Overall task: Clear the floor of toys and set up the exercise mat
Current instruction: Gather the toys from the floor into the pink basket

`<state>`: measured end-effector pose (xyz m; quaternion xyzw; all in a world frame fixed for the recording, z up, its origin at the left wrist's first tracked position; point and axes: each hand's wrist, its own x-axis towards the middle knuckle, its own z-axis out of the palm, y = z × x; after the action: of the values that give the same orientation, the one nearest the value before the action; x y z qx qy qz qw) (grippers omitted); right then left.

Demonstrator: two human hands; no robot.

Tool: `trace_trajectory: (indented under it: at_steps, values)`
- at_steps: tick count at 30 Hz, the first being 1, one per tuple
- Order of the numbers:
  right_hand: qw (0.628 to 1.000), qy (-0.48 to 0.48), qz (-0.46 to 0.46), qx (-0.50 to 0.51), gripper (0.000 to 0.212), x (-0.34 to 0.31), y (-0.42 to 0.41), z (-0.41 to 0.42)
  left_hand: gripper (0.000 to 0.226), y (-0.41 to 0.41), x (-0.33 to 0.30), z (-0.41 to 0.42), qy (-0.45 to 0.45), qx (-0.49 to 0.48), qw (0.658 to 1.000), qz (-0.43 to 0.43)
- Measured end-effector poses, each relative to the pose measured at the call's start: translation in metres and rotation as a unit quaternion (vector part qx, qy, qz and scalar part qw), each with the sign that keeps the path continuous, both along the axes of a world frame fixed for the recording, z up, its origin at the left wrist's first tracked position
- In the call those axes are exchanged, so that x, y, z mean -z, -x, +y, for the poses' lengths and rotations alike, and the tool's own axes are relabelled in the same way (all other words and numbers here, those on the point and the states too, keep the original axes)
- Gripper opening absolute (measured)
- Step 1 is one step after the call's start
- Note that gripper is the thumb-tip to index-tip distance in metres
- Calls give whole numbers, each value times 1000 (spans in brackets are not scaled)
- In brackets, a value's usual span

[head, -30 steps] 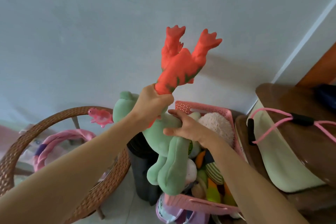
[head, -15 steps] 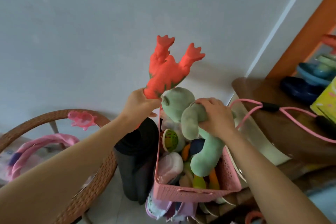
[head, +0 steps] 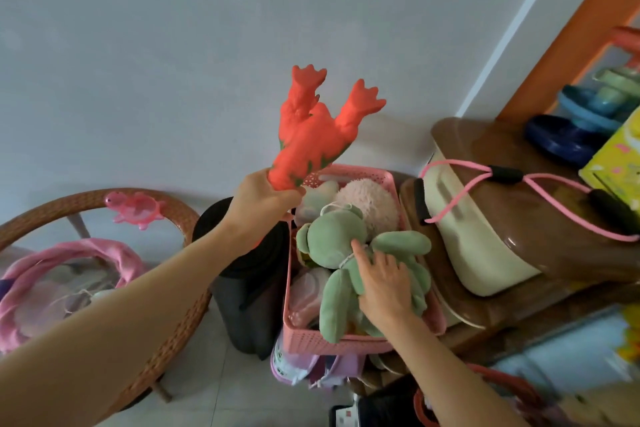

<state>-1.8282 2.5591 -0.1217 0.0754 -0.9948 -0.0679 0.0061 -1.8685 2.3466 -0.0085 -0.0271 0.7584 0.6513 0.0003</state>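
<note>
The right hand [head: 386,282] lies with straight fingers pressing the green plush frog [head: 341,253] onto the heap in the pink basket [head: 332,343], while the left hand [head: 261,199] grips the orange dinosaur [head: 311,135] by one end, held above the basket's far corner. Tuck the frog's dangling leg inside the rim, then lower the dinosaur into the gap beside the pink plush ball [head: 369,206] rather than dropping it on the full pile.

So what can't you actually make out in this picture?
- Head view: the lower toys in the pink basket, buried under the green plush bear and the right hand.
- The orange toy's bottom end, wrapped by the left hand.
- Items at the bottom right, blurred and cut off by the edge.
</note>
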Motion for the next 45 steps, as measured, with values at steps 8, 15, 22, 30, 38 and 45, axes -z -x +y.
trace_trajectory:
  at_steps: [8, 15, 22, 30, 38, 45]
  values:
    - [979, -6, -167, -115, 67, -8, 19, 43, 38, 0, 4, 1, 17, 13, 999, -34]
    - [942, -86, -304, -114, 38, 7, 47, 38, 48, 4, 4, 6, 31, -2, 998, -47]
    - [934, -234, -255, -89, 46, 40, 46, 15, 48, 0, 12, 4, 62, -8, 996, -60]
    - [950, -69, -301, -52, 68, 15, 42, 30, 39, -10, 24, 7, 59, -15, 996, -61]
    - [983, -1, -81, -165, 98, -7, 37, 17, 39, -10, 28, 17, 37, 11, 997, -67]
    - [967, -142, -182, -110, 89, 37, 25, 15, 42, -12, 25, 20, 46, 6, 997, -59]
